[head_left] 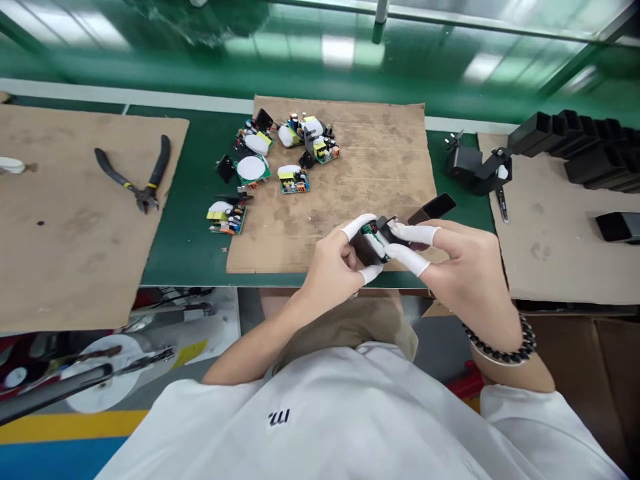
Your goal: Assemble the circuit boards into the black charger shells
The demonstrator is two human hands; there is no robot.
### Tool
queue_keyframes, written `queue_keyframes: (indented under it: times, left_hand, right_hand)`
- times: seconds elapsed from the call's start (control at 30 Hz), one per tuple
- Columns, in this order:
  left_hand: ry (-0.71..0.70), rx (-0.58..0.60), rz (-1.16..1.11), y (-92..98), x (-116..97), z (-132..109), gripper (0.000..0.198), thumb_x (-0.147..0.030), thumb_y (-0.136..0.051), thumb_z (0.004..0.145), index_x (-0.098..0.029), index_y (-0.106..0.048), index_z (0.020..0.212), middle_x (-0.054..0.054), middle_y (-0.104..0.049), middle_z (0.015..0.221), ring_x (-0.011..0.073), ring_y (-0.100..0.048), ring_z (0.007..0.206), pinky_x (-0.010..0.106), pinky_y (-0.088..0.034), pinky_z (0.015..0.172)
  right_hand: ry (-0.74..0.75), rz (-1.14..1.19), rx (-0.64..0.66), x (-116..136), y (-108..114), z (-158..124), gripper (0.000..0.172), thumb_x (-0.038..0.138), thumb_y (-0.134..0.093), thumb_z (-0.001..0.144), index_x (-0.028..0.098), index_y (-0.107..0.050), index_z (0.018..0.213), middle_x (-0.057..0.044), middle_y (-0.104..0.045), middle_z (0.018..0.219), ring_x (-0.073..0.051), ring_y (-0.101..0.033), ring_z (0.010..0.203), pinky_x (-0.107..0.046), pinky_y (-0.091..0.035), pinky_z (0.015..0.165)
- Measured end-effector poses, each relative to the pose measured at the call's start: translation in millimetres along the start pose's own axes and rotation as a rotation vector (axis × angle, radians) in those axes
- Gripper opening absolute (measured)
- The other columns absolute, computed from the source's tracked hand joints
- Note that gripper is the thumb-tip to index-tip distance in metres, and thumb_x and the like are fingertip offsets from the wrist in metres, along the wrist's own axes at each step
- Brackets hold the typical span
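Both my hands meet over the near edge of a brown cardboard sheet (350, 167). My left hand (333, 263) and my right hand (460, 260), with white finger cots on several fingertips, pinch a small black housing with a green circuit board (374, 241) in it. A black casing piece (433, 207) pokes out just behind my right fingers. Further back on the sheet lies a cluster of several loose circuit boards (273, 160).
Black-handled pliers (137, 177) lie on a second cardboard sheet (65, 220) at the left. At the right, a third sheet holds black rectangular housings (585, 150), a black fixture (475, 170) and one more housing (620, 227). The bench surface is green (190, 227).
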State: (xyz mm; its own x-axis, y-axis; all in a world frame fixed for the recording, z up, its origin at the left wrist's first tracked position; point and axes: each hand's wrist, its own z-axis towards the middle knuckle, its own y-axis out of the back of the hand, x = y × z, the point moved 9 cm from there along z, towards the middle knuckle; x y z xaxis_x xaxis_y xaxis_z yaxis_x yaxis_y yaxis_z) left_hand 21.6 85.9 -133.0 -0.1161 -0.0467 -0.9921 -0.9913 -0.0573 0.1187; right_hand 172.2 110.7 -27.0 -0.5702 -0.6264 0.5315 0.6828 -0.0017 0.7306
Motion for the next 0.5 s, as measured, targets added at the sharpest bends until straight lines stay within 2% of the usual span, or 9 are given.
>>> queue_keyframes:
  times: [0.1, 0.2, 0.27, 0.37, 0.43, 0.5]
  left_hand:
    - [-0.067, -0.075, 0.08, -7.0, 4.9, 4.1, 0.075, -0.02, -0.078, 0.069, -0.025, -0.062, 0.142, 0.0, -0.071, 0.091, 0.0087, -0.048, 0.054, 0.025, -0.046, 0.052]
    - [-0.086, -0.108, 0.174, -6.2, 5.9, 8.7, 0.075, -0.022, -0.078, 0.07, -0.023, -0.062, 0.143, 0.001, -0.074, 0.097, 0.0154, -0.063, 0.07, 0.028, -0.054, 0.064]
    - [-0.07, -0.098, 0.304, -1.9, 3.9, 10.9, 0.074, -0.024, -0.08, 0.068, -0.021, -0.063, 0.141, 0.002, -0.075, 0.096, 0.0217, -0.069, 0.082, 0.032, -0.058, 0.074]
    - [-0.041, -0.043, 0.522, 7.4, -0.4, 12.1, 0.063, -0.026, -0.083, 0.067, -0.018, -0.071, 0.129, 0.006, -0.077, 0.097, 0.0284, -0.071, 0.09, 0.039, -0.059, 0.084]
    - [-0.078, 0.012, 0.578, 13.1, -4.9, 10.9, 0.058, -0.026, -0.082, 0.07, -0.019, -0.072, 0.127, 0.009, -0.078, 0.111, 0.0275, -0.071, 0.092, 0.039, -0.059, 0.086]
    - [-0.121, 0.027, 0.582, 23.0, -7.6, 8.2, 0.061, -0.026, -0.08, 0.076, -0.022, -0.069, 0.135, 0.009, -0.075, 0.127, 0.0221, -0.07, 0.085, 0.036, -0.059, 0.082]
  right_hand:
    - [0.003, -0.16, -0.016, 5.5, -10.8, -5.0, 0.011, 0.029, -0.075, 0.093, 0.022, -0.082, 0.098, -0.005, -0.077, 0.082, -0.021, -0.072, 0.07, -0.032, -0.052, 0.056]
    - [0.029, -0.259, -0.052, 3.1, -26.2, -8.4, 0.015, 0.029, -0.068, 0.097, 0.02, -0.08, 0.094, -0.008, -0.074, 0.085, -0.023, -0.07, 0.075, -0.034, -0.053, 0.06]
    - [0.076, -0.234, -0.052, 0.7, -40.3, -13.1, 0.018, 0.029, -0.063, 0.1, 0.02, -0.078, 0.1, -0.011, -0.075, 0.096, -0.026, -0.072, 0.085, -0.037, -0.058, 0.068]
    - [0.111, -0.129, 0.006, -5.6, -62.5, -22.5, 0.024, 0.029, -0.057, 0.103, 0.022, -0.073, 0.119, -0.013, -0.074, 0.116, -0.026, -0.073, 0.097, -0.038, -0.062, 0.077]
    - [0.088, -0.106, 0.041, -11.4, -70.3, -26.0, 0.026, 0.031, -0.057, 0.104, 0.024, -0.071, 0.124, -0.012, -0.073, 0.115, -0.024, -0.073, 0.091, -0.036, -0.062, 0.072]
    - [0.082, -0.094, 0.05, -13.4, -69.4, -25.4, 0.024, 0.032, -0.059, 0.103, 0.025, -0.073, 0.122, -0.009, -0.074, 0.105, -0.022, -0.072, 0.081, -0.033, -0.06, 0.066]
